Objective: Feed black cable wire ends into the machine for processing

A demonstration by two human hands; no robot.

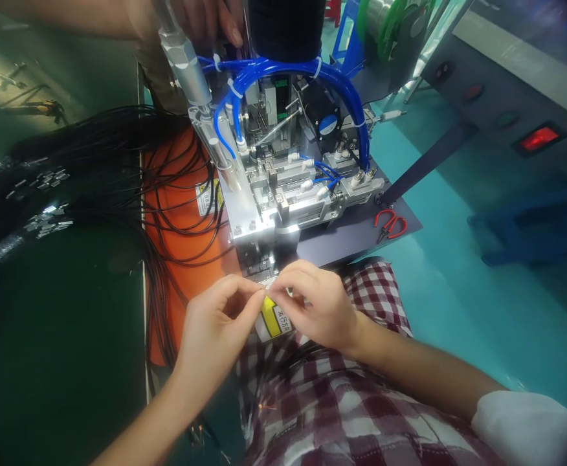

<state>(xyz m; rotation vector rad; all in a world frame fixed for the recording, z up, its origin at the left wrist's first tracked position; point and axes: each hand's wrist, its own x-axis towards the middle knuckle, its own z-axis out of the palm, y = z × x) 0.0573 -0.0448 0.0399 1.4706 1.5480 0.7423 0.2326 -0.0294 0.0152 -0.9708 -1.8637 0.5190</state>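
Observation:
My left hand (218, 320) and my right hand (320, 304) meet fingertip to fingertip in front of the metal machine (293, 213). Both are closed in a pinch. Whatever lies between the fingertips is too small to make out. Just behind them is the machine's small front fixture (260, 265). Below the fingertips shows a yellow and white label (274, 320), partly covered by my hands. Thin dark cables (307, 349) lie over the checkered cloth on my lap, with bare wire ends hanging lower down.
Black cables (164, 259) with shiny metal ends cross the orange surface (186, 152) at left. Red-handled cutters (391, 225) lie on the machine's dark base plate. Blue air hoses (351, 90) arch above. At right stands a control box (507, 97). Another person's hand (210, 22) is behind the machine.

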